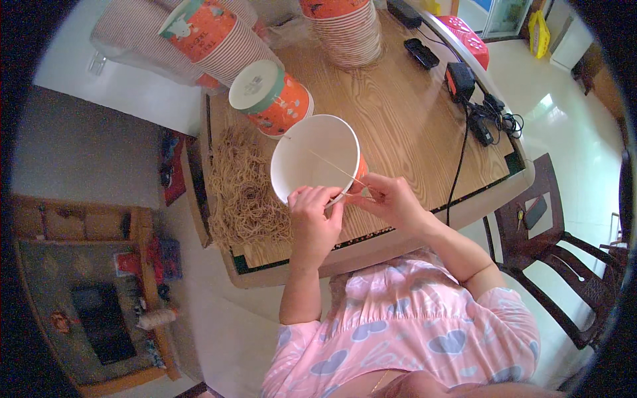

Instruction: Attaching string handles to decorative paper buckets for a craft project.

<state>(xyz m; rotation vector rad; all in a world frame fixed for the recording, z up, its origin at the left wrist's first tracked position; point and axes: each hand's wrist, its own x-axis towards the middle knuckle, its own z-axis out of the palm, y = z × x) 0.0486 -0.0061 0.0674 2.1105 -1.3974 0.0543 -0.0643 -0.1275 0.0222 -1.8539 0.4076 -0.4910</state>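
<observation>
A large paper bucket (298, 159), white inside and orange outside, tilts at the table's near side with its mouth toward me. My left hand (312, 219) grips its near rim, thumb and fingers closed on the edge. Close by, my right hand (397, 204) pinches a thin tan string (335, 166) at the rim's right. One end of the string stretches across the bucket's mouth. A short bit of string also shows at the far left rim. Left of the bucket lies a tangled heap of tan strings (249, 199).
Behind stand an upside-down orange bucket (275, 99), a leaning bucket stack (222, 50) and another stack (345, 36). Black cables and an adapter (460, 81) lie at the table's right, with a black tray (421, 53) beyond. A dark wooden chair (551, 232) stands right.
</observation>
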